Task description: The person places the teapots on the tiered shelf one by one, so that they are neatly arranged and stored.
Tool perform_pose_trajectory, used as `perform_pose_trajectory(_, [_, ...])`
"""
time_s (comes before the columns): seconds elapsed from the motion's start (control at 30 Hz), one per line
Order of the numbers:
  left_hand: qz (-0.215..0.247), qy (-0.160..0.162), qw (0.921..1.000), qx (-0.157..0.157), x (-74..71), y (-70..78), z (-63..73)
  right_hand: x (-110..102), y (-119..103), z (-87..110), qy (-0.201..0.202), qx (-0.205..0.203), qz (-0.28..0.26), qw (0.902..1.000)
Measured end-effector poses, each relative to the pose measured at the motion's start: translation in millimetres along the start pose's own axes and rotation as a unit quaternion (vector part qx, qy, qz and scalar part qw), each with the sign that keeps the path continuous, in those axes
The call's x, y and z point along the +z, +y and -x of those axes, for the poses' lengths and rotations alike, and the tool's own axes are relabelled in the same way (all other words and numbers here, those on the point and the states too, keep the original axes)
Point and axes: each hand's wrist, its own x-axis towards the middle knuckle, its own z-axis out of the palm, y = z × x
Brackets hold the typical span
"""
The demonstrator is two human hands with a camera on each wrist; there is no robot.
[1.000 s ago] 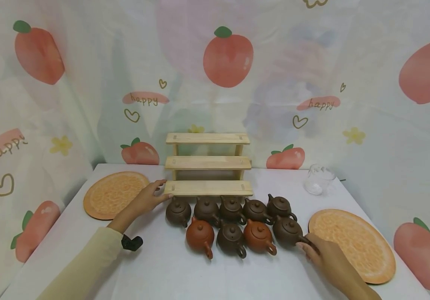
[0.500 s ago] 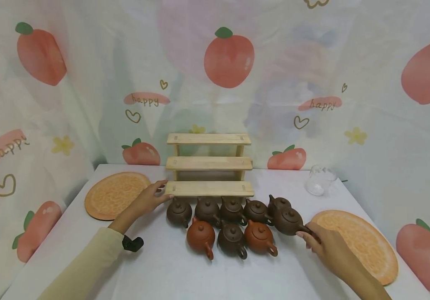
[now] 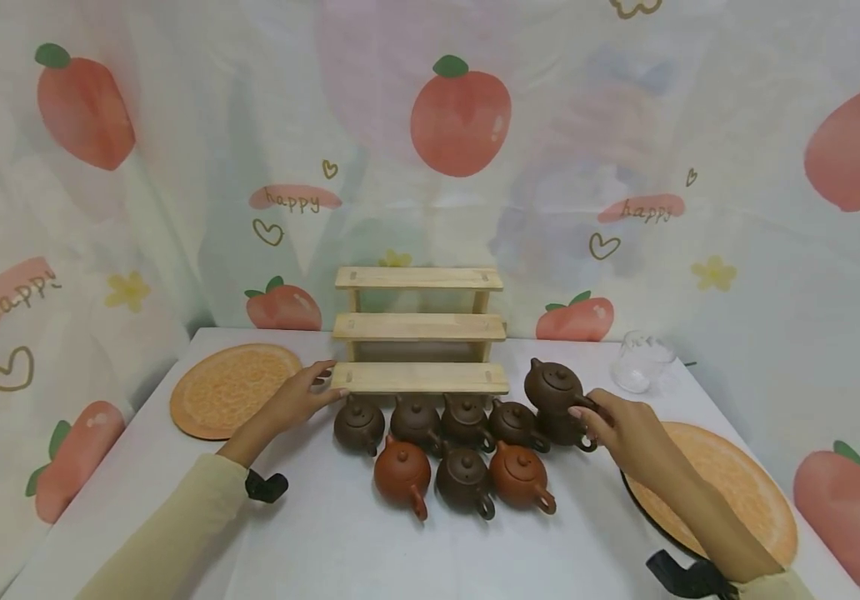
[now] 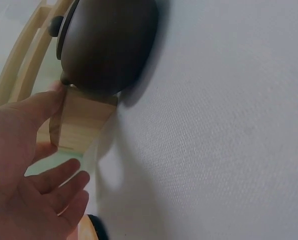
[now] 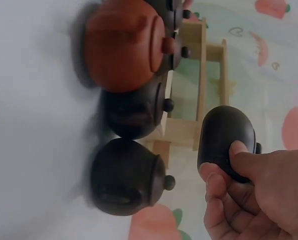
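My right hand (image 3: 631, 435) pinches the handle of a dark brown teapot (image 3: 552, 382), raised above and overlapping another dark teapot (image 3: 561, 429) in the head view. In the right wrist view the raised teapot (image 5: 223, 134) is clear of the table, its lid knob on top. On the left, my left hand (image 3: 297, 400) holds the left end of the lowest step of a three-tier wooden shelf (image 3: 421, 377), thumb at its front edge and forefinger behind. Dark brown teapots (image 3: 466, 478) and two reddish ones (image 3: 402, 471) crowd in front of the shelf.
An orange-patterned round mat (image 3: 235, 392) lies at the left, and a second round mat (image 3: 745, 487) lies partly under my right forearm. A clear glass vessel (image 3: 636, 367) stands at the back right. Fruit-printed cloth (image 3: 460, 208) hangs behind the table.
My right hand has lifted the dark teapot from the right end of the front row and carried it up and back over the rear row. The left hand stays at the shelf.
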Motion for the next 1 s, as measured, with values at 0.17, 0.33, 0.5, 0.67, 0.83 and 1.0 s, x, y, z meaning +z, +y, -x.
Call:
perform_pose_trajectory(0.17, [-0.006, 0.003, 0.9999, 0.009, 0.0, 1.5, -1.2, 0.0, -2.8, -32.0, 0.002, -0.002, 0.006, 1.0])
perform_pose_trajectory(0.33, [-0.011, -0.001, 0.9999, 0.01, -0.3, 2.7, -2.6, -3.5, -7.0, -66.0, -0.01, -0.006, 0.006, 0.9999])
perform_pose_trajectory(0.5, [-0.015, 0.0, 0.9998, 0.015, -0.4, 3.1, -4.9, -13.2, -11.8, -102.9, -0.016, -0.029, -0.004, 0.9994])
perform_pose_trajectory(0.67, [-0.016, 0.003, 0.9998, 0.013, -1.5, 3.4, -6.1, -20.8, -17.0, -136.9, -0.013, -0.019, 0.006, 0.9997])
perform_pose_trajectory(0.83, [-0.021, 0.0, 0.9998, 0.005, -3.1, 2.5, -4.0, -18.9, -26.5, -166.4, -0.023, -0.002, 0.014, 0.9996])
perform_pose_trajectory(1.0, [-0.022, 0.002, 0.9997, 0.001, -5.4, 1.8, -2.2, -14.1, -33.5, -193.2, -0.035, 0.01, 0.017, 0.9992])
